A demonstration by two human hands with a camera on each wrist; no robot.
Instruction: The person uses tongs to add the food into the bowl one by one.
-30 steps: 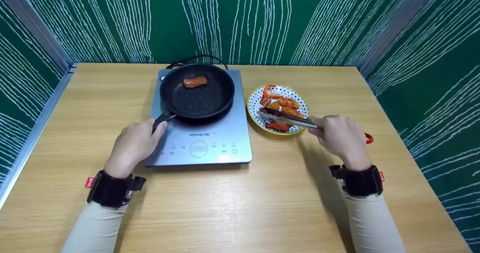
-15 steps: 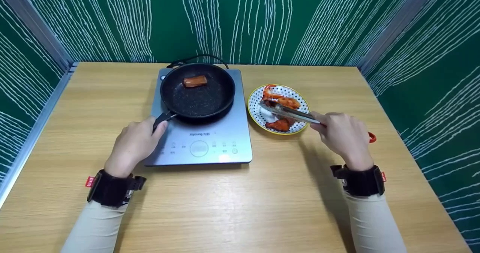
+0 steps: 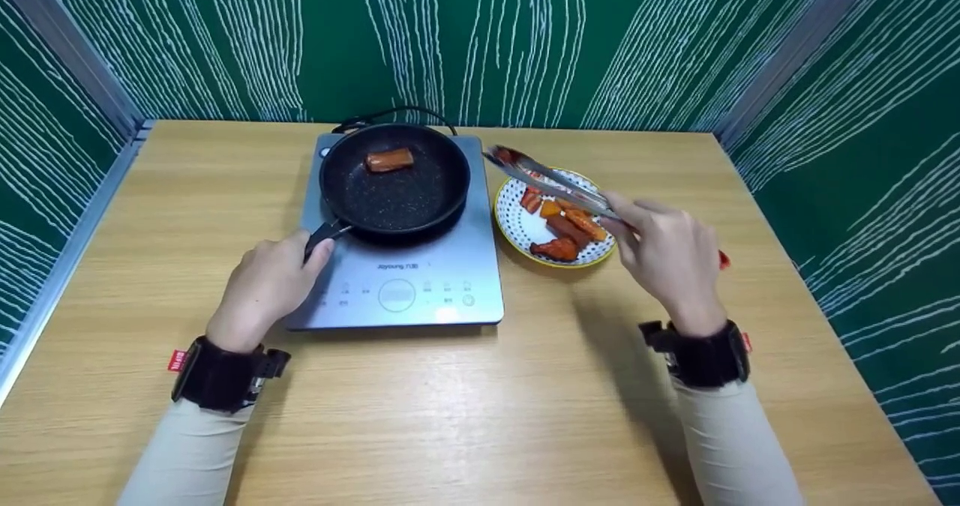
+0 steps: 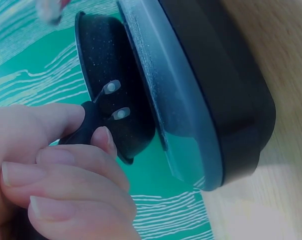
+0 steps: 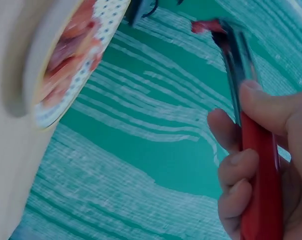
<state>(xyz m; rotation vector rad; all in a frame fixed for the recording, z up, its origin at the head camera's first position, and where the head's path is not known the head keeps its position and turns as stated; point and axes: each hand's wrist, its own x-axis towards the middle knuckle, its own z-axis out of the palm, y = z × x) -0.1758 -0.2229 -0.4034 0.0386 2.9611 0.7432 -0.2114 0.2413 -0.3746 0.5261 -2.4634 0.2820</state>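
Observation:
My left hand [image 3: 266,288] grips the black handle [image 3: 324,238] of a frying pan [image 3: 397,200], which stands on a silver induction cooktop [image 3: 352,262]. A reddish-brown block of food [image 3: 390,160] lies in the pan's far half. Red-handled metal tongs [image 3: 559,187] are held in my right hand [image 3: 666,258], raised over the far edge of a dotted plate [image 3: 511,217]. Between the tong tips is a small red piece of food [image 5: 205,26], seen in the right wrist view. Several pieces of browned and orange food [image 3: 555,249] lie on the plate.
The plate stands on the wooden table [image 3: 450,416] just right of the cooktop. A black cable [image 3: 409,109] loops behind the pan. Green walls with white streaks [image 3: 510,49] enclose the table's back and sides.
My right hand has lifted the tongs off the plate, and their tips have swung up and left toward the pan with a small red piece. The left hand and pan stay in place.

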